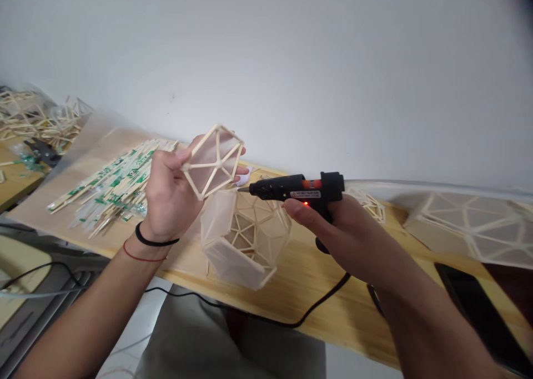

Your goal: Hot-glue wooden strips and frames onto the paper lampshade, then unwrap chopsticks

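Note:
My left hand (172, 185) holds up a small pentagon frame (217, 162) of pale wooden sticks, backed with thin translucent sheet. Its spokes meet at a central joint. In my right hand (333, 223) is a black hot glue gun (287, 187) with a red light glowing on its side. The nozzle points left, just below the frame's lower right edge, and looks apart from it. Beneath both hands, a hollow, many-sided paper-covered stick structure (245, 240) rests on the table, with an opening facing up.
Chopsticks in green-printed wrappers (120, 185) are heaped at the left on brown paper. Farther left are a pile of stick frames (37, 118) and black pliers (41, 151). At right lie a larger covered frame (470, 223) and a black phone (483, 312). A black cord (325, 301) crosses the table's front edge.

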Demonstrator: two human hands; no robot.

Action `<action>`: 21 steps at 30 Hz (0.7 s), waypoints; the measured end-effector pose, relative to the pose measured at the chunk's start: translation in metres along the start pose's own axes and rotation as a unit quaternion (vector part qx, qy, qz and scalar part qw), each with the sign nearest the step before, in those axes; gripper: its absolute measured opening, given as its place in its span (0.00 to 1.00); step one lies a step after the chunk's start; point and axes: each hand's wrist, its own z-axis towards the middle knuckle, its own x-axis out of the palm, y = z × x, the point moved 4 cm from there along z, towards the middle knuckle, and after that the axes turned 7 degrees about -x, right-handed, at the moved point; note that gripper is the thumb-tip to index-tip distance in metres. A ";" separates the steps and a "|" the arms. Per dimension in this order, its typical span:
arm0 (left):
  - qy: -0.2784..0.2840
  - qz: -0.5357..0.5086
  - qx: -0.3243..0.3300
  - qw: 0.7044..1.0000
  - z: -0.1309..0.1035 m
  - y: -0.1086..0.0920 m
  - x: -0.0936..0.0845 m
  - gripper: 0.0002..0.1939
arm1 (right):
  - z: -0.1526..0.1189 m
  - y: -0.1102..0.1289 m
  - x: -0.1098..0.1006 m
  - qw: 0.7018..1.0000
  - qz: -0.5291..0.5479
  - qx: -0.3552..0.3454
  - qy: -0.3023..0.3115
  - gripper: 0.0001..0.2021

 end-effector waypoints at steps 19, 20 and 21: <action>-0.055 0.003 0.048 0.997 0.000 -0.004 -0.001 0.32 | 0.000 0.001 -0.002 0.999 -0.032 0.011 -0.004 0.20; -0.060 0.003 0.048 0.997 0.000 -0.002 -0.001 0.33 | 0.000 0.002 -0.002 1.000 -0.026 0.009 -0.003 0.19; -0.066 0.001 0.048 0.997 -0.001 -0.001 -0.001 0.33 | -0.001 0.002 -0.003 1.000 -0.019 0.008 -0.002 0.19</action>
